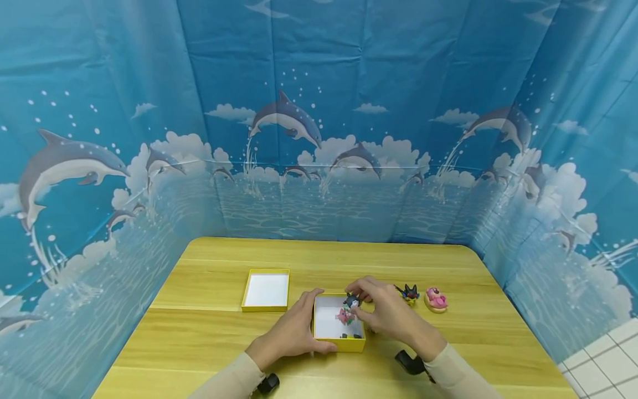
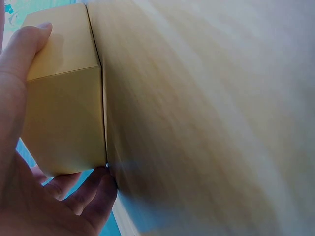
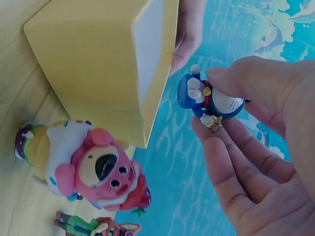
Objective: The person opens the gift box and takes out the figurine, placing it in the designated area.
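My left hand (image 1: 294, 330) grips the yellow box (image 1: 349, 344), thumb on its near side and fingers at the far side. In the left wrist view, that thumb and the fingertips press two opposite walls of the box (image 2: 66, 123). My right hand (image 1: 389, 313) holds a small blue-and-white cartoon cat figurine (image 3: 216, 98) with a red collar, pinched between thumb and fingers above the box's right part. Inside the box lie a pink figurine (image 1: 345, 316) and some dark pieces (image 1: 351, 336), too small to make out.
A yellow-edged lid (image 1: 266, 289), white inside, lies left of the box. Right of my right hand stand a dark-eared figurine (image 1: 411, 293) and a pink figurine (image 1: 436, 300). Beside the box are a pink bear figurine (image 3: 106, 169) and a fox-like figurine (image 3: 96, 226).
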{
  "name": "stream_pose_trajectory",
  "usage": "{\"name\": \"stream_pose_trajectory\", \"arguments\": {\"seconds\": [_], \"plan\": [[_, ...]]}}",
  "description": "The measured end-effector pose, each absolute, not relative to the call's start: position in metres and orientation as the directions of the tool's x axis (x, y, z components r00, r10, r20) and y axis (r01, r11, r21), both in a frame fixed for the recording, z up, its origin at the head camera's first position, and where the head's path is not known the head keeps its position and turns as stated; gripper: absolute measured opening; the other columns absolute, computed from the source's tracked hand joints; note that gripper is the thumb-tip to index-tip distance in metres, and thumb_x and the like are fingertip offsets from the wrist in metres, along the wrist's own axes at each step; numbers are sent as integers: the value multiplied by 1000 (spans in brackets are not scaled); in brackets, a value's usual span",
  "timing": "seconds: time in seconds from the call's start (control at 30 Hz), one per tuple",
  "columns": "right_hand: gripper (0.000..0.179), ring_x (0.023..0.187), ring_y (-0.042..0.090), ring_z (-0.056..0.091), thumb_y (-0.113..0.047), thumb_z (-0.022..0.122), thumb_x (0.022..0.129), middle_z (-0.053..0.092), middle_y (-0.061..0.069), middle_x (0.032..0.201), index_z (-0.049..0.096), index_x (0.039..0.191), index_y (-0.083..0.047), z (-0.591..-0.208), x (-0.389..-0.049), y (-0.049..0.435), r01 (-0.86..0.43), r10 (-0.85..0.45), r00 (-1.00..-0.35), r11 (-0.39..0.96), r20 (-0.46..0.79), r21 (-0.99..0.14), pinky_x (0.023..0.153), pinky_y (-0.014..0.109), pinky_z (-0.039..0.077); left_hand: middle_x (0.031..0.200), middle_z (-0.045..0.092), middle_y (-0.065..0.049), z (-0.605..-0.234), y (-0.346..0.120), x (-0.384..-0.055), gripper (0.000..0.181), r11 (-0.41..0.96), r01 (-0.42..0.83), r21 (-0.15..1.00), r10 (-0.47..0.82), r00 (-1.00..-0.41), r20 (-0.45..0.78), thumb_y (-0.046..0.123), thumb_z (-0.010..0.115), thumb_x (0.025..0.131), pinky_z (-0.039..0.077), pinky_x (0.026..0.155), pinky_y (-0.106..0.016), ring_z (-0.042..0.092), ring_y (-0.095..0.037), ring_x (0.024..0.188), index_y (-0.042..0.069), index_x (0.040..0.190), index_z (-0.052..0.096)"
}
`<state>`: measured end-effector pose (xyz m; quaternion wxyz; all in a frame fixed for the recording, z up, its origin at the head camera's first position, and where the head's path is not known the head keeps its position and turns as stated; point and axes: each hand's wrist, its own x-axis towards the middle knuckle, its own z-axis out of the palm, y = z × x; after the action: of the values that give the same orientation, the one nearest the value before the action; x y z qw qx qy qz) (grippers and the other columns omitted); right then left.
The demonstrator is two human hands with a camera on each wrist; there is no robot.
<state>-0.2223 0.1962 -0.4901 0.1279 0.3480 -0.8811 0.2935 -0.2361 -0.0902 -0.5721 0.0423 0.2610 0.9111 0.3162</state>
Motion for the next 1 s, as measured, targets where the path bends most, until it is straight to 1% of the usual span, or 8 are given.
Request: {"name": "stream_pose_trajectory", "arguments": {"seconds": [0.13, 0.2, 0.33, 0.43, 0.57, 0.83, 1.0], "plan": [[36, 96, 13, 80, -3, 93, 98, 83, 4, 119, 79, 130, -11, -489, -222, 200, -697, -518, -715, 586, 470, -414, 83, 34, 70, 169, 54, -13, -573, -90, -237, 138, 665, 447, 598, 500, -862, 88, 82, 95, 81, 62, 116, -54, 68, -25, 139, 16, 182, 29], [37, 94, 13, 79, -4, 95, 97, 84, 2, 118, 79, 129, -12, -488, -222, 202, -690, -505, -720, 597, 475, -410, 83, 32, 70, 170, 54, -13, -573, -90, -237, 138, 666, 446, 598, 499, -862, 88, 82, 95, 81, 62, 116, -54, 68, -25, 139, 15, 182, 29], [38, 93, 17, 81, -3, 96, 95, 84, 2, 117, 78, 128, -12, -486, -221, 206, -677, -481, -729, 609, 487, -413, 82, 27, 68, 169, 54, -12, -574, -90, -237, 138, 664, 442, 604, 496, -864, 87, 81, 96, 81, 62, 115, -52, 68, -23, 135, 16, 182, 29], [39, 91, 18, 81, 0, 96, 94, 84, 3, 116, 78, 127, -10, -486, -221, 211, -683, -468, -720, 611, 513, -400, 81, 27, 68, 168, 55, -12, -573, -90, -237, 138, 659, 438, 611, 496, -864, 85, 81, 97, 81, 62, 114, -50, 68, -21, 133, 16, 182, 29], [41, 89, 18, 81, 2, 97, 92, 85, 4, 113, 78, 127, -8, -487, -221, 217, -687, -450, -709, 614, 543, -388, 80, 28, 69, 169, 54, -12, -573, -91, -237, 138, 658, 438, 612, 497, -864, 84, 80, 97, 81, 62, 114, -52, 68, -22, 134, 17, 182, 28], [43, 87, 8, 76, 0, 99, 89, 83, -1, 108, 76, 124, -11, -488, -219, 228, -664, -418, -724, 639, 549, -389, 78, 25, 66, 170, 54, -12, -574, -91, -237, 139, 664, 435, 608, 495, -865, 78, 82, 96, 81, 62, 115, -54, 68, -24, 137, 17, 183, 28], [44, 86, 6, 76, -1, 99, 90, 83, -2, 105, 75, 125, -12, -489, -218, 234, -642, -402, -744, 652, 534, -404, 77, 25, 66, 167, 55, -11, -574, -91, -237, 138, 669, 438, 600, 497, -864, 77, 83, 95, 81, 63, 114, -53, 68, -22, 134, 17, 183, 28]]}}
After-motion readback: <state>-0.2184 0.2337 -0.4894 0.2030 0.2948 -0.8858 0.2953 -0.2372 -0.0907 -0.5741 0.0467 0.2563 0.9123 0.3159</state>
